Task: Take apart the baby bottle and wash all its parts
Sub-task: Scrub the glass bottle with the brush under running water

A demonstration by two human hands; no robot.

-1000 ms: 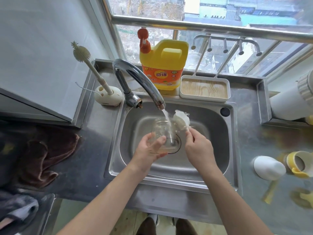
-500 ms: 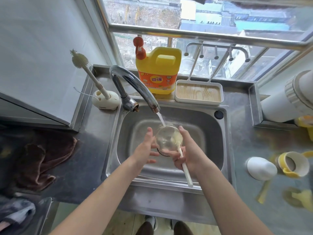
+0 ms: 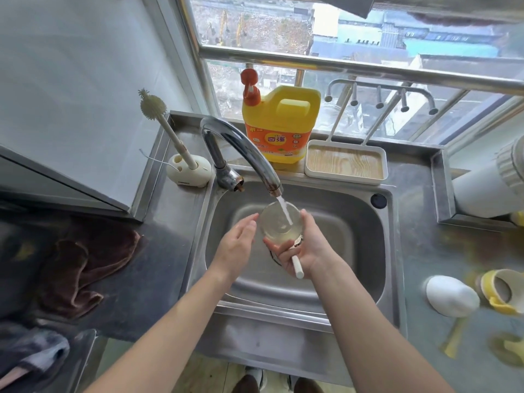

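While water from the curved steel tap (image 3: 241, 148) pours into its open mouth, the clear round bottle body (image 3: 279, 224) is over the stainless sink basin (image 3: 354, 251), cupped in your right hand (image 3: 304, 251), whose curled fingers also grip a white brush handle (image 3: 297, 266). Your left hand (image 3: 236, 242) hovers just beside the bottle, fingers loosely straight, holding nothing. A white dome cap (image 3: 450, 296) and yellow screw ring (image 3: 502, 290) lie on the counter to your right.

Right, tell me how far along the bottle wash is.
Done: the bottle is apart; the white cap and yellow collar lie on the counter to the right. In hand: the right hand holds the bottle body, with the brush handle, under the running tap; the left hand is open beside it. Left: probably the cap, collar and blurred yellow pieces near them.
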